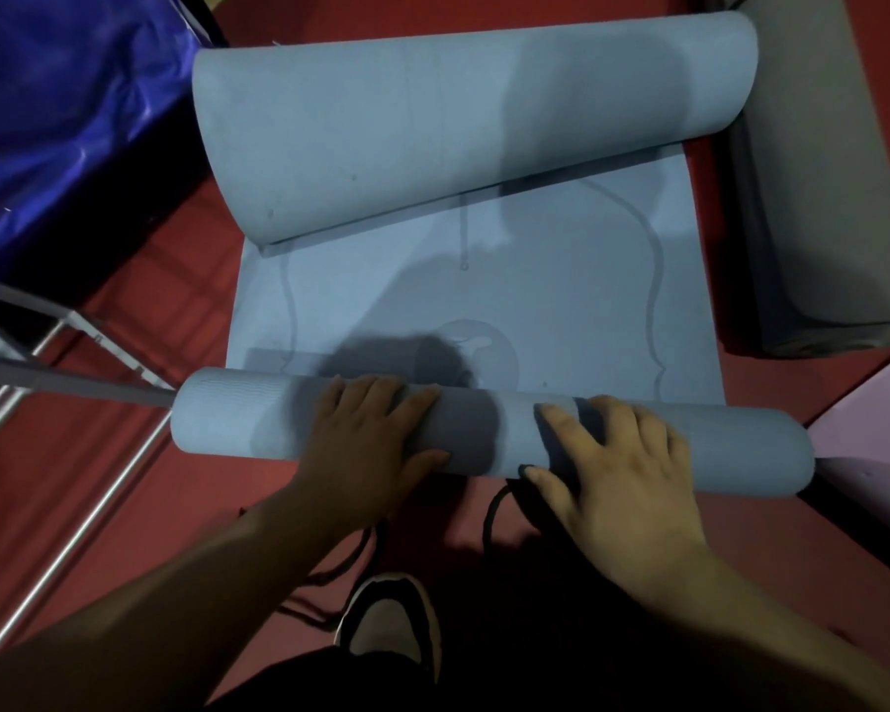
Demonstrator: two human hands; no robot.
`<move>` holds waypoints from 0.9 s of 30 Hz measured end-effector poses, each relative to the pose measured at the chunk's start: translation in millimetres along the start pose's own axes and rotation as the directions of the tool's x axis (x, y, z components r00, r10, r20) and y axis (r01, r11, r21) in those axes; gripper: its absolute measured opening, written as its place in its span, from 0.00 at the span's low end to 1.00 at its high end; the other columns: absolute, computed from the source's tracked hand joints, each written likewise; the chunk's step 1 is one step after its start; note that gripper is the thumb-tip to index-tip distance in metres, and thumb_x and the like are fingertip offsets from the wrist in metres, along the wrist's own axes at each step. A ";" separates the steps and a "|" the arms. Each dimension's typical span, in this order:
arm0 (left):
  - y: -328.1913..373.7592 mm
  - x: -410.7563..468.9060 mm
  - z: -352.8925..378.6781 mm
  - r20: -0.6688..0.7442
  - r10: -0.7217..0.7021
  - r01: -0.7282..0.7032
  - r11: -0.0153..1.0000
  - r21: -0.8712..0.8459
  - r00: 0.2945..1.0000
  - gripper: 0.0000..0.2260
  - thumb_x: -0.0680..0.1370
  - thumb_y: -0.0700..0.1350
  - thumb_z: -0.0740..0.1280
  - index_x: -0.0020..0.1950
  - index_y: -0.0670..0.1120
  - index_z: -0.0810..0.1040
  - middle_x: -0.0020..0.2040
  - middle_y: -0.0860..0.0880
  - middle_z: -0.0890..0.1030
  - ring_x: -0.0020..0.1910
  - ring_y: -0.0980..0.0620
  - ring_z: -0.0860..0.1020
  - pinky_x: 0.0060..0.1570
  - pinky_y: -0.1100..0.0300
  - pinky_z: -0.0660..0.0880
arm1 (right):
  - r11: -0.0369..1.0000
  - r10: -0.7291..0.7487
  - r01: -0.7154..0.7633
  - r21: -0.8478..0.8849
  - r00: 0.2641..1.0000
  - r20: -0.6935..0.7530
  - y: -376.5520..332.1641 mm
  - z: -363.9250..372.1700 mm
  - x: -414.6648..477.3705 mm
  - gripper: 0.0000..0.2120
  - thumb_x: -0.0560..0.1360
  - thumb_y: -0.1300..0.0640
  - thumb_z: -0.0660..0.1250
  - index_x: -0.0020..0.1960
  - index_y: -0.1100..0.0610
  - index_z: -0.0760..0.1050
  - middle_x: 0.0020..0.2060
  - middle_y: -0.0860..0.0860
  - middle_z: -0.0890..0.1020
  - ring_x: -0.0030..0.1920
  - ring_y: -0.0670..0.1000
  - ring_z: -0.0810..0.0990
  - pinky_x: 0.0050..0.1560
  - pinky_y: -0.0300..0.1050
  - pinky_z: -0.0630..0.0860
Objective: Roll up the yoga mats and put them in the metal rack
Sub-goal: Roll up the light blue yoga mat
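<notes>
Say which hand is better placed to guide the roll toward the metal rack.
Left, probably: the left hand rests on the roll nearer the end beside the metal rack; the right hand presses the opposite half.

Your forearms (176, 588) bare from the lower edge of view up to your left hand (376, 441) and right hand (628, 475), your shoe (389, 626) black with a white toe, your trousers (325, 683) dark, almost black
</notes>
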State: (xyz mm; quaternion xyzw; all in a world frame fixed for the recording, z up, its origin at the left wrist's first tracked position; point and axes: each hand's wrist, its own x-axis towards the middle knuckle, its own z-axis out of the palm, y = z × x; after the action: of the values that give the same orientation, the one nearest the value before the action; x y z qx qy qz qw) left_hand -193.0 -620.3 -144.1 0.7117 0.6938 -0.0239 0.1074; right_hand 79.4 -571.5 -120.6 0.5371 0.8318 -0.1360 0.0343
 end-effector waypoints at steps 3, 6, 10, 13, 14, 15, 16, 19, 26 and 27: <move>0.5 -0.3 0.7 0.007 -0.004 0.004 1.000 -0.001 1.000 0.32 0.74 0.70 0.60 0.72 0.53 0.74 0.62 0.46 0.77 0.61 0.41 0.75 0.63 0.38 0.69 | 1.000 0.003 -0.003 -0.004 0.999 -0.054 -2.1 10.1 -9.4 0.26 0.75 0.36 0.61 0.70 0.44 0.73 0.62 0.56 0.75 0.62 0.60 0.72 0.61 0.61 0.69; 3.5 -0.5 -2.0 -0.018 -0.023 0.023 1.000 -0.016 1.000 0.32 0.74 0.69 0.60 0.72 0.53 0.74 0.62 0.44 0.77 0.62 0.40 0.75 0.64 0.38 0.69 | 1.000 -0.005 0.004 -0.012 0.996 -0.084 0.6 15.7 -7.2 0.25 0.76 0.38 0.64 0.71 0.45 0.75 0.61 0.56 0.76 0.62 0.60 0.73 0.62 0.61 0.68; 8.9 -5.5 -7.5 -0.156 -0.051 0.045 0.998 -0.039 0.986 0.29 0.73 0.66 0.64 0.69 0.51 0.75 0.63 0.41 0.76 0.61 0.38 0.74 0.61 0.42 0.71 | 1.000 0.019 -0.020 -0.010 0.993 -0.119 -0.2 16.4 6.1 0.24 0.76 0.40 0.69 0.69 0.45 0.76 0.61 0.57 0.77 0.61 0.60 0.74 0.63 0.60 0.68; 11.1 -10.2 -7.1 -0.170 -0.066 0.066 0.998 -0.007 0.983 0.26 0.73 0.64 0.63 0.66 0.50 0.78 0.59 0.42 0.78 0.57 0.38 0.76 0.55 0.44 0.72 | 1.000 0.025 -0.025 -0.004 0.993 -0.112 1.4 16.3 12.9 0.25 0.75 0.40 0.70 0.70 0.45 0.76 0.61 0.57 0.77 0.62 0.61 0.74 0.63 0.61 0.68; 10.9 -10.6 -6.2 -0.163 -0.072 0.074 0.997 0.004 0.984 0.26 0.73 0.63 0.63 0.65 0.50 0.79 0.59 0.43 0.78 0.56 0.38 0.76 0.54 0.45 0.72 | 1.000 0.022 -0.022 0.002 0.994 -0.103 2.4 15.3 14.4 0.26 0.74 0.40 0.71 0.70 0.45 0.76 0.61 0.57 0.77 0.62 0.61 0.74 0.63 0.61 0.69; 10.2 -10.2 -5.4 -0.158 -0.075 0.078 0.997 0.012 0.985 0.26 0.73 0.63 0.63 0.65 0.50 0.80 0.59 0.43 0.78 0.56 0.38 0.76 0.54 0.45 0.72 | 1.000 0.017 -0.016 0.004 0.995 -0.098 2.9 14.0 15.9 0.26 0.74 0.40 0.71 0.70 0.46 0.76 0.61 0.57 0.77 0.62 0.61 0.74 0.63 0.61 0.69; 9.5 -9.3 -4.9 -0.154 -0.077 0.080 0.997 0.014 0.985 0.26 0.73 0.63 0.63 0.65 0.50 0.80 0.59 0.44 0.79 0.56 0.39 0.76 0.53 0.45 0.72 | 1.000 0.012 -0.012 0.006 0.995 -0.097 3.1 12.4 17.0 0.26 0.74 0.40 0.71 0.70 0.46 0.76 0.62 0.57 0.77 0.62 0.62 0.74 0.64 0.61 0.69; 6.4 -4.6 -4.9 -0.142 -0.088 0.089 0.996 0.005 0.986 0.26 0.73 0.63 0.63 0.66 0.51 0.80 0.60 0.44 0.78 0.57 0.40 0.75 0.54 0.45 0.71 | 0.999 0.016 -0.010 0.048 0.991 -0.133 0.4 9.1 16.7 0.26 0.73 0.40 0.72 0.68 0.47 0.77 0.62 0.57 0.76 0.62 0.63 0.73 0.63 0.63 0.69; 6.1 3.2 -9.6 -0.127 -0.095 0.095 0.995 -0.003 0.987 0.27 0.73 0.63 0.62 0.66 0.51 0.79 0.59 0.44 0.79 0.58 0.39 0.76 0.55 0.46 0.71 | 0.994 0.054 -0.035 0.101 0.980 -0.191 0.3 16.3 15.1 0.25 0.69 0.45 0.78 0.65 0.48 0.80 0.60 0.57 0.76 0.59 0.63 0.72 0.58 0.62 0.71; 6.5 2.3 -9.3 -0.149 -0.089 0.089 0.996 -0.007 0.985 0.26 0.73 0.63 0.62 0.66 0.50 0.79 0.59 0.43 0.78 0.58 0.39 0.76 0.56 0.46 0.71 | 0.994 0.056 -0.037 0.104 0.979 -0.194 0.4 16.0 16.6 0.25 0.69 0.45 0.78 0.65 0.48 0.80 0.60 0.57 0.77 0.59 0.63 0.73 0.58 0.62 0.71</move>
State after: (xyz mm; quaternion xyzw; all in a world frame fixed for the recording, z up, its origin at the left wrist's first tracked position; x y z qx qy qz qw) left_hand -187.6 -616.3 -134.7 0.6796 0.7311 0.0248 0.0540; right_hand 71.3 -560.9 -139.5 0.5682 0.8105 -0.1228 -0.0715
